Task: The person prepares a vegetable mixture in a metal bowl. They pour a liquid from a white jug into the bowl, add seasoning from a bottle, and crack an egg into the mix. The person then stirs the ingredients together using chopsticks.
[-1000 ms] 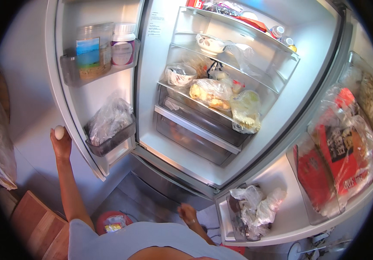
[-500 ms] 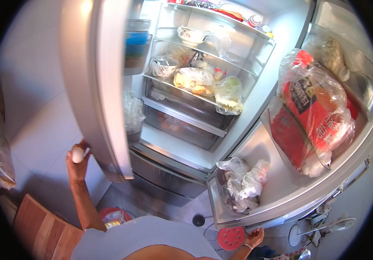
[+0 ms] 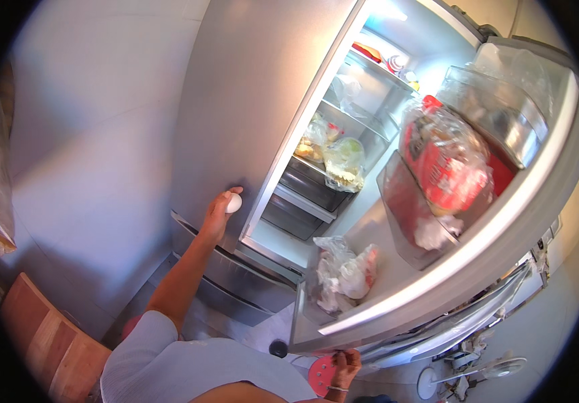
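Note:
A white egg [image 3: 233,203] is held in my left hand [image 3: 217,213], between thumb and curled fingers. That hand is up against the outer face of the left refrigerator door [image 3: 249,101], close to its free edge. The door now stands across the left part of the shelves. The right refrigerator door [image 3: 437,289] stands wide open, with bags in its bins. Low down, my right hand [image 3: 347,367] is beside the bottom edge of this door, its fingers loosely bent and nothing visible in them. Whether it touches the door is hard to see.
Bagged food [image 3: 344,163] sits on a shelf above the clear drawers [image 3: 299,216]. A red bag [image 3: 447,168] fills one door bin, white plastic bags [image 3: 346,272] another. A wooden chair back [image 3: 51,342] stands at lower left. A red stool [image 3: 321,376] and a white fan [image 3: 467,376] are at lower right.
The left door has swung toward the cabinet, with my left hand and the egg moving right along with it. The right door has turned somewhat inward. My right hand has come up near its lower edge.

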Demonstrator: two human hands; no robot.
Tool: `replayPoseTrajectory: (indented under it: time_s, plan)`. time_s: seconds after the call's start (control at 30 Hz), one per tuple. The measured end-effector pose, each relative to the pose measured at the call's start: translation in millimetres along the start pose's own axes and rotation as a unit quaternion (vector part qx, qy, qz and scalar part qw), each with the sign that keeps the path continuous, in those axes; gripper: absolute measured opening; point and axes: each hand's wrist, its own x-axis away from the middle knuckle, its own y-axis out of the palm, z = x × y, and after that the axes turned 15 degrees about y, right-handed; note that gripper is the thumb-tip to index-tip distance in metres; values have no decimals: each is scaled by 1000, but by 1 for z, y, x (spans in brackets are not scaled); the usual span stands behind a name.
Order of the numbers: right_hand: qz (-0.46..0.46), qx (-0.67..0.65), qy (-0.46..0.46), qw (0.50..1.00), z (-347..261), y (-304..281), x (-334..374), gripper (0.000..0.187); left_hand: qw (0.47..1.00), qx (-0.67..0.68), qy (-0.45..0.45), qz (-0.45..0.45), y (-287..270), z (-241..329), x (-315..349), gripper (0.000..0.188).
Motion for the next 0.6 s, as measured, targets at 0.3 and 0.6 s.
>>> replayPoseTrajectory:
  time_s: [0.3, 0.6]
  plan:
    - [-351, 56, 43, 934, -71, 150, 1, 17, 992, 99, -45, 58, -11, 7, 67, 51]
    - [-543, 91, -57, 833, -54, 329, -117, 30, 822, -229, -197, 482, -29, 73, 409, 58]
